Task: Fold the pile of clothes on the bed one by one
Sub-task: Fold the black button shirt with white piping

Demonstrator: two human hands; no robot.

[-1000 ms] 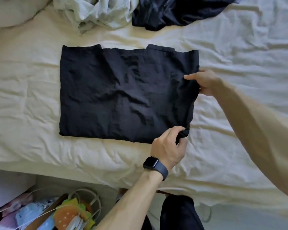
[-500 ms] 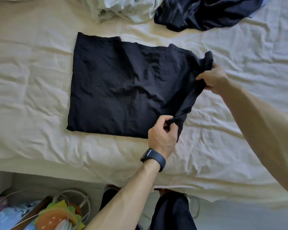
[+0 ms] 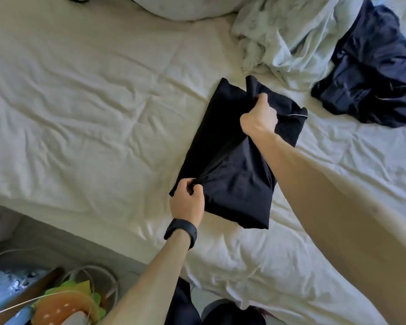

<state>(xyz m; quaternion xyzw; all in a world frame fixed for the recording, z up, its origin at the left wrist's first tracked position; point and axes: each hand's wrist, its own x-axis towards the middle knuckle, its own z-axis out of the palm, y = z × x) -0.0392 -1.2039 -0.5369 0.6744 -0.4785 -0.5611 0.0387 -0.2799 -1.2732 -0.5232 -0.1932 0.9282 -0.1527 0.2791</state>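
The bed [image 3: 92,102], covered in a wrinkled cream sheet, fills most of the view, with a pillow [image 3: 185,8] at its far edge. At the far right lie 2 unfolded pieces, a pale crumpled garment [image 3: 279,38] and, just beside it, a navy garment [image 3: 373,73]. Nearer the middle of the bed the black garment [image 3: 234,179] lies partly folded, 1 flap lifted over the rest. The right hand [image 3: 259,118] grips the flap's far corner, fingers curled round the cloth. The left hand [image 3: 188,202] pinches the near corner, its fingers [image 3: 198,190] bunching the fabric tight. A black wristwatch [image 3: 181,232] sits on the left wrist.
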